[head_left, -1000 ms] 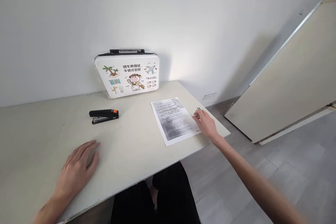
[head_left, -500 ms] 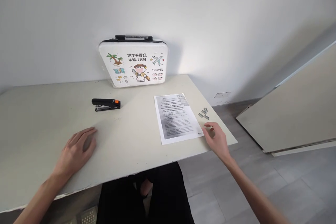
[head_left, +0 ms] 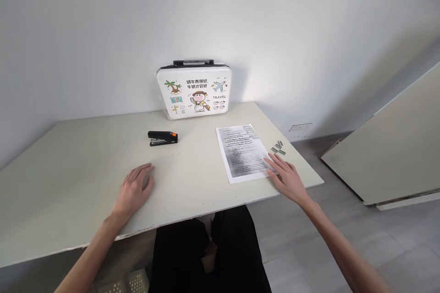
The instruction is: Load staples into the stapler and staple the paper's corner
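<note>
My left hand [head_left: 134, 190] rests palm down on the table, thumb apart from the fingers, holding nothing. Beyond its fingertips lies a black stapler [head_left: 162, 138] with an orange patch on its top. On the right, a printed sheet of paper [head_left: 242, 153] lies flat. My right hand [head_left: 287, 177] is stretched out at the sheet's lower right edge, its fingertips over that border. Just past those fingers are several small strips of staples [head_left: 279, 148], grouped loosely on the tabletop.
A white case [head_left: 195, 94] with cartoon travel pictures and a black handle leans against the wall at the back of the table [head_left: 85, 160]. The table's right edge drops to a grey floor. A pale panel [head_left: 385, 155] stands farther right.
The view has shifted, so the table and its things appear farther right. My right hand has uncurled, and its fingers now extend over the sheet's edge. My left hand remains on the table.
</note>
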Demonstrator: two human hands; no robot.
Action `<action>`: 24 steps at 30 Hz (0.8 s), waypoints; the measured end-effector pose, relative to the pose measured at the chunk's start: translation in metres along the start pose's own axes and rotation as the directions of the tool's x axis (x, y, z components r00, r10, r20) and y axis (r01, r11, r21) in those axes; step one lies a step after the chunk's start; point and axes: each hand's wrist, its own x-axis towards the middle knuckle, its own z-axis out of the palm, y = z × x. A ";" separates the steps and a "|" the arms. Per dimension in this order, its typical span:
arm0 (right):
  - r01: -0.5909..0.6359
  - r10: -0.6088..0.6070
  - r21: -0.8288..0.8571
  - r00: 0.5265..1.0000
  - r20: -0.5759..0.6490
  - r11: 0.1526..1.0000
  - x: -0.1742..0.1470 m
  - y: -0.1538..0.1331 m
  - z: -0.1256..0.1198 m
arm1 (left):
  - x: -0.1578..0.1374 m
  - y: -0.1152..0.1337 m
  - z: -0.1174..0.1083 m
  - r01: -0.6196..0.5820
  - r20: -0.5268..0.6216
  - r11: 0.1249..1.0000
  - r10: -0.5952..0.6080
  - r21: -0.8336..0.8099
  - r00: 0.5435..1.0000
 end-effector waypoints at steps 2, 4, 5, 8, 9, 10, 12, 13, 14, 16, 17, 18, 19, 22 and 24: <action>0.036 -0.035 -0.022 0.998 0.043 0.999 -0.002 -0.005 0.000 | -0.001 0.000 0.000 -0.001 -0.004 1.000 0.001 -0.005 1.000; 0.076 -0.074 -0.022 0.994 0.075 0.997 -0.005 -0.018 0.000 | -0.002 0.002 0.000 0.005 -0.008 1.000 -0.005 -0.012 1.000; 0.094 -0.092 -0.014 0.992 0.085 0.995 -0.007 -0.027 0.001 | -0.002 0.003 0.000 0.011 -0.009 1.000 -0.011 -0.014 1.000; 0.134 -0.137 0.035 0.985 0.102 0.990 -0.015 -0.071 0.005 | -0.004 0.006 0.000 0.019 -0.004 0.999 -0.019 -0.026 1.000; 0.143 -0.149 0.059 0.984 0.103 0.988 -0.018 -0.089 0.007 | -0.005 0.006 0.000 0.016 0.003 0.999 -0.016 -0.037 1.000; 0.152 -0.160 0.086 0.981 0.105 0.985 -0.020 -0.108 0.008 | -0.005 0.007 0.000 0.014 0.010 0.999 -0.013 -0.053 1.000; 0.186 -0.206 0.150 0.970 0.131 0.971 -0.021 -0.146 0.012 | -0.007 0.009 0.001 0.010 0.035 0.996 -0.007 -0.094 0.999; 0.200 -0.227 0.182 0.963 0.145 0.963 -0.020 -0.164 0.012 | -0.007 0.009 0.001 0.011 0.055 0.994 -0.005 -0.111 0.998; 0.213 -0.250 0.215 0.955 0.158 0.953 -0.018 -0.180 0.013 | -0.008 0.010 0.001 0.012 0.082 0.993 -0.002 -0.121 0.997; 0.237 -0.294 0.285 0.939 0.177 0.929 -0.014 -0.207 0.012 | -0.009 0.010 0.001 0.005 0.146 0.994 0.011 -0.110 0.989; 0.246 -0.315 0.321 0.931 0.183 0.915 -0.013 -0.216 0.011 | -0.010 0.008 0.001 -0.002 0.177 0.996 0.018 -0.091 0.984; 0.252 -0.332 0.356 0.925 0.186 0.900 -0.011 -0.222 0.010 | -0.011 0.006 0.000 -0.009 0.206 0.998 0.022 -0.065 0.978; 0.251 -0.342 0.389 0.921 0.187 0.887 -0.010 -0.224 0.009 | -0.011 0.003 0.000 -0.014 0.234 0.999 0.022 -0.037 0.972; 0.203 -0.300 0.445 0.940 0.160 0.872 -0.011 -0.205 0.007 | -0.015 -0.012 -0.004 -0.018 0.304 0.999 0.009 0.026 0.953; 0.138 -0.200 0.433 0.974 0.103 0.891 -0.013 -0.173 0.007 | -0.016 -0.022 -0.007 -0.024 0.325 0.999 0.007 0.047 0.946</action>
